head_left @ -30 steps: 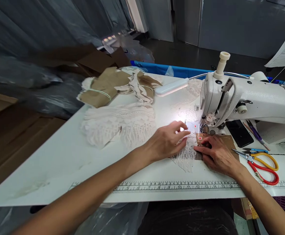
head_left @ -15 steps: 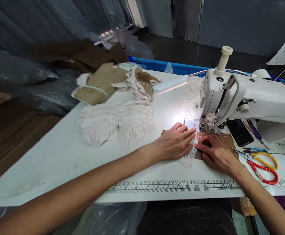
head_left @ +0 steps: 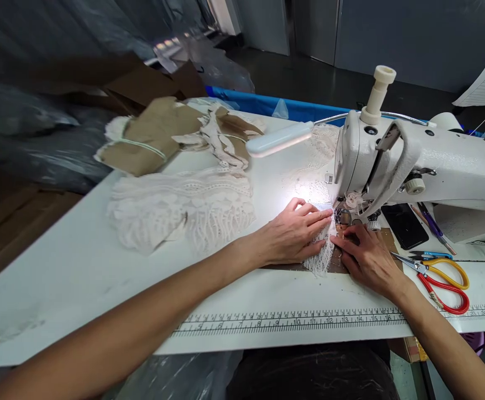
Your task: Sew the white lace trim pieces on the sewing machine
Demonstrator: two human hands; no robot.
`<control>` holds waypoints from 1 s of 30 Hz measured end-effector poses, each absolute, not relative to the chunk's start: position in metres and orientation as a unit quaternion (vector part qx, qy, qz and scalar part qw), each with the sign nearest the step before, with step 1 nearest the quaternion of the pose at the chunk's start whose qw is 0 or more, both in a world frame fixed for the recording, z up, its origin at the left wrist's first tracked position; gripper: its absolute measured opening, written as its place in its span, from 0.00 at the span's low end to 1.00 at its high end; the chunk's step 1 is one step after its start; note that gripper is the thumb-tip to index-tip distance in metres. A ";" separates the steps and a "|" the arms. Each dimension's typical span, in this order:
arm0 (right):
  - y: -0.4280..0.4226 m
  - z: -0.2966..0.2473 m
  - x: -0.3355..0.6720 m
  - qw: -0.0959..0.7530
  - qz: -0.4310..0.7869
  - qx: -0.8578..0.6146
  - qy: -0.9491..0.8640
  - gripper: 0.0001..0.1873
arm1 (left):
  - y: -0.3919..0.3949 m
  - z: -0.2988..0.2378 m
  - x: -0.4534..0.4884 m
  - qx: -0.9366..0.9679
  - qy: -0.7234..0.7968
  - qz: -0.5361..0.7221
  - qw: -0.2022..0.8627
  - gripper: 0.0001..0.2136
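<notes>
My left hand (head_left: 298, 232) lies palm down with fingers spread, pressing white lace trim (head_left: 321, 258) beside the needle area of a white sewing machine (head_left: 375, 150). A brown, flat sheet (head_left: 342, 265) lies under the lace and both hands; its material is hard to tell. From the right, my right hand (head_left: 367, 253) is bent over the sheet, its thumb and forefinger closed at the lace's edge. The fringe hangs toward the front of the table. Fingers partly hide where the lace meets the presser foot.
Red-and-yellow-handled scissors (head_left: 442, 278), a black phone (head_left: 404, 225) and a purple tool (head_left: 431, 222) lie right. Folded lace (head_left: 179, 208) and banded brown bundles (head_left: 150, 136) are left. A lamp (head_left: 279, 139) shines on the work. A ruler strip (head_left: 292, 322) lines the front edge.
The red marks near the needle are now out of sight, and lace lies beside the presser foot. The brown sheet now shows below my left hand. The view has shifted slightly.
</notes>
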State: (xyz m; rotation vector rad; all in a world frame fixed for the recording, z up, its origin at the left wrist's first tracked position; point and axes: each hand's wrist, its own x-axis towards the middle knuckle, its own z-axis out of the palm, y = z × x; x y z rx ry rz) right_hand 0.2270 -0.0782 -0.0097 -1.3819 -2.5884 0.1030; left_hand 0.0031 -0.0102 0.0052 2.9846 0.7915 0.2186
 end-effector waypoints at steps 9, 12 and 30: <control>-0.079 -0.009 0.226 0.118 0.023 -0.472 -0.873 0.20 | -0.009 0.002 0.003 0.961 0.251 0.111 0.023 0.17; -0.078 -0.010 0.227 0.126 0.025 -0.470 -0.873 0.20 | -0.009 0.001 0.003 0.960 0.250 0.121 0.029 0.17; -0.076 -0.019 0.231 0.198 0.056 -0.463 -0.862 0.18 | -0.012 -0.004 0.006 0.954 0.265 0.140 0.018 0.16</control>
